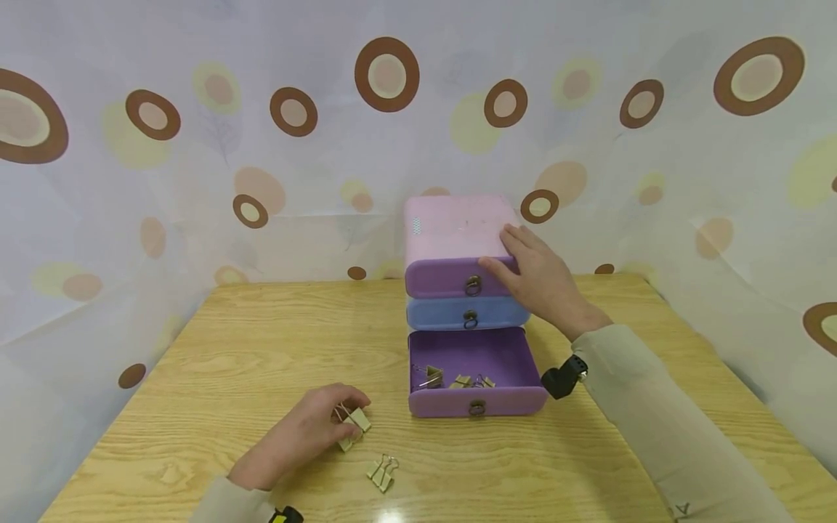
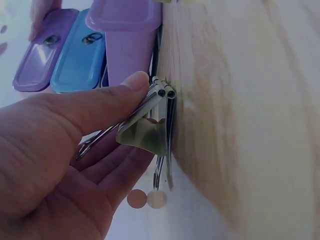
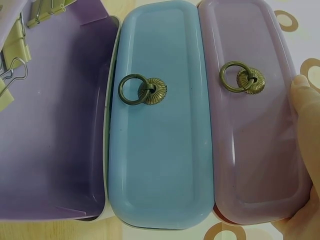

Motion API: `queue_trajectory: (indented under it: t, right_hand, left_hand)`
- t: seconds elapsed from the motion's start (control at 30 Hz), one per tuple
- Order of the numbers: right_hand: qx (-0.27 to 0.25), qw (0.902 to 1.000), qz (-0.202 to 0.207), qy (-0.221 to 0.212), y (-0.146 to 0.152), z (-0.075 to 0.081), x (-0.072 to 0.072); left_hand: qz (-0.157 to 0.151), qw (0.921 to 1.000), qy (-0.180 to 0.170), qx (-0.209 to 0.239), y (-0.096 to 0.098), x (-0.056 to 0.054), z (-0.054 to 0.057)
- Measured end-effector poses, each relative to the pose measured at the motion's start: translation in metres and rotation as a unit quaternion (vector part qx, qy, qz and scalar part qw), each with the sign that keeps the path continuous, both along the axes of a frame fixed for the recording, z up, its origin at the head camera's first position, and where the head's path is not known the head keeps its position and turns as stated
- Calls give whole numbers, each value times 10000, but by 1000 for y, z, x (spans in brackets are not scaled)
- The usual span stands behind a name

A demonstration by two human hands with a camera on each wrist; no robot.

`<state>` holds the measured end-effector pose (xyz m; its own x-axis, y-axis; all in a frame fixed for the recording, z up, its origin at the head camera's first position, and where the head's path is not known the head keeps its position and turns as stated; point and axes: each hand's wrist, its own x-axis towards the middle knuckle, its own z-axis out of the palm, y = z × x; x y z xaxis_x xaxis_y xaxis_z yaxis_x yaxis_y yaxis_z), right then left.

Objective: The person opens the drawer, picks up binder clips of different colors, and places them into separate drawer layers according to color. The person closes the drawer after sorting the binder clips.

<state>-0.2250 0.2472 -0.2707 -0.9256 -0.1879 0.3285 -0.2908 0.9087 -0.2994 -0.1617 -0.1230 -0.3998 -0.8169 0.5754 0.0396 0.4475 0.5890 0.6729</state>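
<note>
My left hand (image 1: pixel 314 425) is low over the table in the head view, left of the pulled-out drawer. Its thumb and fingers pinch a gold binder clip (image 2: pixel 145 135) with wire handles, right at the wood surface. Another gold binder clip (image 1: pixel 382 472) lies on the table just to the right. My right hand (image 1: pixel 543 276) rests on the right side of a small drawer cabinet (image 1: pixel 458 225), fingers over its pink top and thumb by the upper purple drawer front (image 3: pixel 260 125). Several binder clips (image 1: pixel 461 381) lie inside the open bottom purple drawer (image 1: pixel 477 402).
The middle blue drawer (image 3: pixel 160 165) and the top one are closed, each with a brass ring pull (image 3: pixel 142 90). The wooden table (image 1: pixel 294 327) meets a wall covering (image 1: pixel 314 167) with printed circles behind the cabinet.
</note>
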Motion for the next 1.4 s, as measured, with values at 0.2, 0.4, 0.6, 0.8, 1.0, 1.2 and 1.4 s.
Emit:
queue_trajectory:
  t: [0.2, 0.4, 0.6, 0.8, 1.0, 1.2, 1.4]
  right_hand:
    - [-23, 10000, 17, 12, -1, -1, -1]
    - [-55, 10000, 3, 39, -1, -2, -1]
    - [-66, 10000, 2, 40, -1, -3, -2]
    - [-65, 10000, 3, 29, -2, -3, -3]
    - [-50, 10000, 20, -20, -5, -2, -1]
    - [-46, 10000, -4, 5, -4, -2, 0]
    - [-44, 10000, -26, 25, -3, -4, -2]
  left_hand:
    - [250, 9996, 99, 32, -2, 0, -2]
    - [417, 9988, -82, 248, -3, -2, -3]
    - [501, 9979, -306, 283, -3, -5, -1]
    - [459, 9980, -298, 325, -6, -8, 3]
    - [356, 9984, -92, 438, -2, -16, 12]
    - [181, 9985, 108, 513, 10, -26, 26]
    - [70, 9967, 280, 753, 26, -34, 44]
